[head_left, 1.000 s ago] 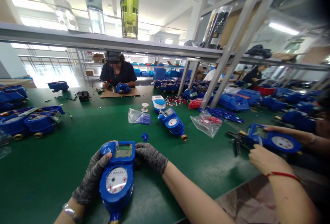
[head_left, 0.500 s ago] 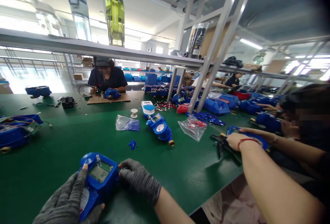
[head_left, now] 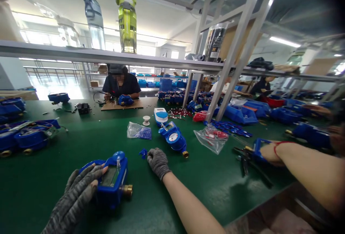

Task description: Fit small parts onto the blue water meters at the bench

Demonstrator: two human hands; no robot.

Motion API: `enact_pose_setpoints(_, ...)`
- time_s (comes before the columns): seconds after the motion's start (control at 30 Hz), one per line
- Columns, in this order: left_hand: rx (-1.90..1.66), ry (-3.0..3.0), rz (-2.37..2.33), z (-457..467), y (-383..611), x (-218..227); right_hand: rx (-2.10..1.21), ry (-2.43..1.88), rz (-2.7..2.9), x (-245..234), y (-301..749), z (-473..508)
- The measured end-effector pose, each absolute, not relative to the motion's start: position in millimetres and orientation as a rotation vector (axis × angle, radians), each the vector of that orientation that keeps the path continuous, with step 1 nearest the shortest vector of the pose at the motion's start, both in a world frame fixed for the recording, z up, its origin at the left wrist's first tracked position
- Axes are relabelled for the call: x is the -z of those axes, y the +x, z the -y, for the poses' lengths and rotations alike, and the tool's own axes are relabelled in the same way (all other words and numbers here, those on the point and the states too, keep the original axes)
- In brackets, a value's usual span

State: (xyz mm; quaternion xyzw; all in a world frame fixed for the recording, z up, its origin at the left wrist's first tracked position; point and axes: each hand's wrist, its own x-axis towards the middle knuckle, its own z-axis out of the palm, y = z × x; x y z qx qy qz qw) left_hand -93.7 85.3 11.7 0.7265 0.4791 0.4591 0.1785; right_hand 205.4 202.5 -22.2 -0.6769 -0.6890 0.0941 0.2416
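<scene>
My left hand (head_left: 82,191), in a grey fingerless glove, grips a blue water meter (head_left: 114,191) in front of me. Its fingers lie over the edge of the display, and a brass threaded end points right. My right hand (head_left: 158,162), gloved alike, is on the table further forward with its fingers curled in. Just left of its fingertips lies a small pile of blue plastic parts (head_left: 143,153). Whatever the curled fingers hold, if anything, is hidden. Beyond that hand lies another blue water meter (head_left: 172,137), next to a white-and-blue device (head_left: 161,116).
Bags of blue pieces (head_left: 138,131) and red pieces (head_left: 211,137) lie on the green table. Black-handled pliers (head_left: 245,162) lie near a co-worker's arm (head_left: 304,165) at right. More meter bodies (head_left: 32,138) stand at left. A shelf (head_left: 107,57) with bottles crosses above.
My right hand has left the water meter's side and moved forward to the small blue parts. The water meter has turned under my left hand, so its brass end now shows at right.
</scene>
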Motion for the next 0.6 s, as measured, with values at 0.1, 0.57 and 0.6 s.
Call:
enact_pose_setpoints(0.1,-1.389,1.749,-1.343,-89,-81,-24,-0.282,-1.875,1.901,21,205,-210)
enact_pose_setpoints(0.57,-1.425,1.694,-1.277,-104,-75,-37,-0.914,-1.187,1.992,-4,181,-180)
enact_pose_setpoints(0.6,-1.421,1.72,-1.273,-104,-76,-36,-0.97,-1.101,1.976,-4,177,-177)
